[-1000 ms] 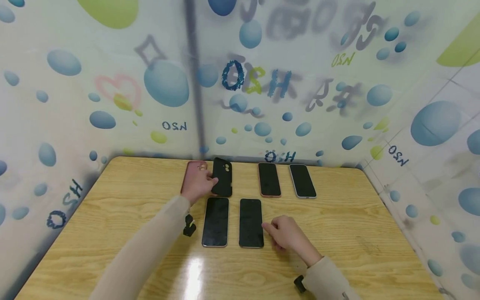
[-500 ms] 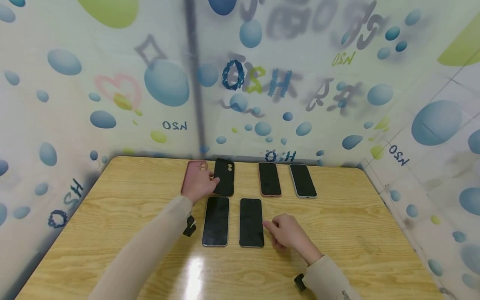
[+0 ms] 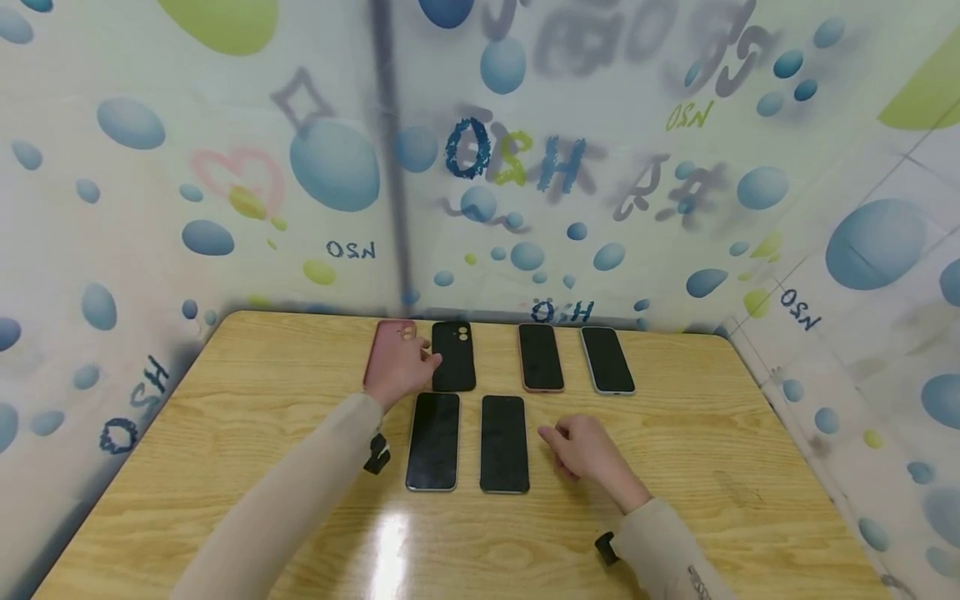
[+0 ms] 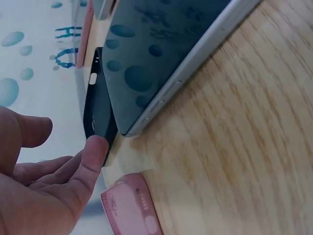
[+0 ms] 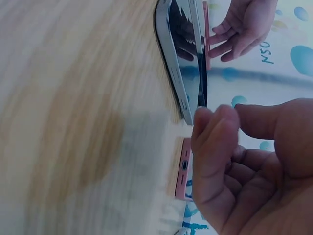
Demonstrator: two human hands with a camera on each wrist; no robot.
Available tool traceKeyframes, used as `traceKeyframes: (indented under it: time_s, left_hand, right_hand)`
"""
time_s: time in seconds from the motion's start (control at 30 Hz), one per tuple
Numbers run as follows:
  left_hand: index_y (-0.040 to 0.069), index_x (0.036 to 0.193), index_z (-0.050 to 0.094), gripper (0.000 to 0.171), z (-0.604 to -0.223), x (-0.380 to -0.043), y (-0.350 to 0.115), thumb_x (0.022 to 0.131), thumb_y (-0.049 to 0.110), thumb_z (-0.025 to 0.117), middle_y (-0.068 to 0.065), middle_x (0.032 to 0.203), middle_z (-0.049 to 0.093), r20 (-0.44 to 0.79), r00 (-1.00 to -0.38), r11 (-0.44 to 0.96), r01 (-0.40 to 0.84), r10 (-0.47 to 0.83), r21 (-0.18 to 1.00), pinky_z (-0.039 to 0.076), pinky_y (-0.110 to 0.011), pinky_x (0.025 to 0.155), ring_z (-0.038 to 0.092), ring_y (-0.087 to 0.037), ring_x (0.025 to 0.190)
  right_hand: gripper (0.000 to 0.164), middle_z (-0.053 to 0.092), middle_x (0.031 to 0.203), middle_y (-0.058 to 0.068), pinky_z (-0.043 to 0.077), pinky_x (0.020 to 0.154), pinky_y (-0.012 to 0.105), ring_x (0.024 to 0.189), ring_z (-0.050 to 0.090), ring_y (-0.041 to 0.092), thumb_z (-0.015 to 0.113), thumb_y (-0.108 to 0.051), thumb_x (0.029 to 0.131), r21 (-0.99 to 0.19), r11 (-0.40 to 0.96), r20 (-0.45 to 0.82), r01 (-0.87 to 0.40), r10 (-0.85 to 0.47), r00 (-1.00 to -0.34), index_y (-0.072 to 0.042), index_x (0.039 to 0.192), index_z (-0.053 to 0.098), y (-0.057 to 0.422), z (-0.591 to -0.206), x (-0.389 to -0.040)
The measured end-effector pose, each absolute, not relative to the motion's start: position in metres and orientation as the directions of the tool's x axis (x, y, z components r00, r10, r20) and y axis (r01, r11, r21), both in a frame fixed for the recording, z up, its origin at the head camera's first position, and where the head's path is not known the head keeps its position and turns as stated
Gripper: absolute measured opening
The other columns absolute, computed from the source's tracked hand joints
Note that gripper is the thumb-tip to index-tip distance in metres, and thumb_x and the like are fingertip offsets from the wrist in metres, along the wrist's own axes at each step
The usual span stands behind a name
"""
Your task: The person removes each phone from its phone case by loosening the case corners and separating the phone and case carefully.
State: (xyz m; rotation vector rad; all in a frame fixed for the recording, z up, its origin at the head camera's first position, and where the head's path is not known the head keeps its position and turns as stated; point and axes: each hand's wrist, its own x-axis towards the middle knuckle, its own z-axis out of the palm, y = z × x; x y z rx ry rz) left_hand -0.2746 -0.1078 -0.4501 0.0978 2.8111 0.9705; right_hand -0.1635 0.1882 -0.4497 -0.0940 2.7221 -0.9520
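Observation:
My left hand is over the pink phone case, its fingertips close to the left edge of the black phone case. In the left wrist view, its fingers are loosely bent in front of the black case, whether touching I cannot tell; nothing is held. My right hand hovers right of the front right phone, apart from it. In the right wrist view its fingers are loosely curled and hold nothing. Left of that phone is another dark-screened phone. The left hand hides part of the pink case.
At the back right lie a pink-edged phone and a white-edged phone, both screen up. Everything is on a wooden table. Behind its far edge rises a patterned backdrop with blue drops.
The black case has moved slightly right and gone from tilted to lying flat; my left fingers have let go of it. My right hand has drawn a little to the right, away from the phone.

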Motion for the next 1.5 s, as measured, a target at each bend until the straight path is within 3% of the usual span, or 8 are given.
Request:
traceKeyframes:
  time_s: [0.37, 0.5, 0.77, 0.97, 1.13, 1.37, 1.5]
  left_hand:
    - [-0.002, 0.145, 0.054, 0.047, -0.433, -0.253, -0.103, 0.107, 0.026, 0.058, -0.019, 0.131, 0.066, -0.067, -0.984, 0.723, 0.076, 0.167, 0.687, 0.058, -0.046, 0.089, 0.066, -0.032, 0.110]
    - [-0.002, 0.147, 0.052, 0.048, -0.433, -0.247, -0.101, 0.107, 0.024, 0.058, -0.019, 0.133, 0.065, -0.054, -0.978, 0.694, 0.103, 0.200, 0.712, 0.056, -0.048, 0.094, 0.064, -0.034, 0.116]
    - [-0.006, 0.147, 0.050, 0.049, -0.440, -0.237, -0.100, 0.106, 0.019, 0.060, -0.022, 0.134, 0.063, 0.007, -0.963, 0.712, 0.205, 0.270, 0.671, 0.055, -0.050, 0.096, 0.064, -0.034, 0.111]
    - [-0.006, 0.146, 0.051, 0.049, -0.443, -0.228, -0.100, 0.105, 0.019, 0.062, -0.022, 0.134, 0.063, 0.038, -0.957, 0.726, 0.245, 0.288, 0.642, 0.056, -0.050, 0.095, 0.065, -0.033, 0.108]
    - [-0.007, 0.143, 0.054, 0.048, -0.445, -0.223, -0.098, 0.103, 0.018, 0.065, -0.023, 0.130, 0.064, 0.093, -0.945, 0.737, 0.304, 0.314, 0.604, 0.057, -0.050, 0.092, 0.067, -0.033, 0.105]
    - [-0.006, 0.142, 0.055, 0.048, -0.445, -0.217, -0.092, 0.102, 0.019, 0.067, -0.022, 0.129, 0.065, 0.126, -0.938, 0.755, 0.336, 0.323, 0.563, 0.057, -0.050, 0.093, 0.067, -0.034, 0.111]
    - [-0.005, 0.141, 0.056, 0.047, -0.446, -0.215, -0.090, 0.102, 0.018, 0.068, -0.021, 0.129, 0.066, 0.142, -0.933, 0.757, 0.352, 0.331, 0.551, 0.057, -0.050, 0.094, 0.067, -0.035, 0.112]
  right_hand:
    - [0.025, 0.055, 0.071, 0.004, 0.041, 0.058, 0.030, 0.062, 0.048, 0.018, 0.063, -0.023, 0.104, -0.542, 0.839, -0.033, -0.053, -0.084, -0.996, -0.005, 0.087, 0.064, 0.196, -0.448, -0.189]
    - [0.022, 0.055, 0.075, 0.007, 0.043, 0.062, 0.032, 0.067, 0.049, 0.019, 0.064, -0.021, 0.104, -0.521, 0.850, 0.025, -0.072, -0.069, -0.997, -0.002, 0.092, 0.064, 0.196, -0.452, -0.196]
    - [0.024, 0.058, 0.081, 0.010, 0.046, 0.064, 0.036, 0.070, 0.052, 0.022, 0.065, -0.020, 0.102, -0.507, 0.857, 0.120, -0.091, -0.034, -0.992, 0.003, 0.096, 0.064, 0.196, -0.460, -0.205]
    - [0.034, 0.063, 0.095, 0.021, 0.055, 0.077, 0.048, 0.086, 0.062, 0.034, 0.065, -0.025, 0.103, -0.497, 0.867, 0.098, -0.046, 0.003, -0.995, 0.009, 0.103, 0.062, 0.194, -0.463, -0.215]
    - [0.044, 0.063, 0.108, 0.030, 0.054, 0.090, 0.055, 0.103, 0.062, 0.044, 0.062, -0.029, 0.104, -0.449, 0.893, 0.029, 0.007, 0.023, -0.999, 0.014, 0.110, 0.060, 0.191, -0.463, -0.225]
    - [0.058, 0.059, 0.117, 0.035, 0.052, 0.096, 0.058, 0.111, 0.060, 0.048, 0.062, -0.037, 0.104, -0.397, 0.916, -0.020, 0.059, 0.056, -0.998, 0.018, 0.123, 0.056, 0.184, -0.469, -0.238]
    - [0.061, 0.060, 0.112, 0.033, 0.054, 0.093, 0.056, 0.106, 0.061, 0.046, 0.066, -0.042, 0.100, -0.361, 0.928, -0.011, 0.089, 0.092, -0.996, 0.016, 0.117, 0.059, 0.178, -0.471, -0.244]
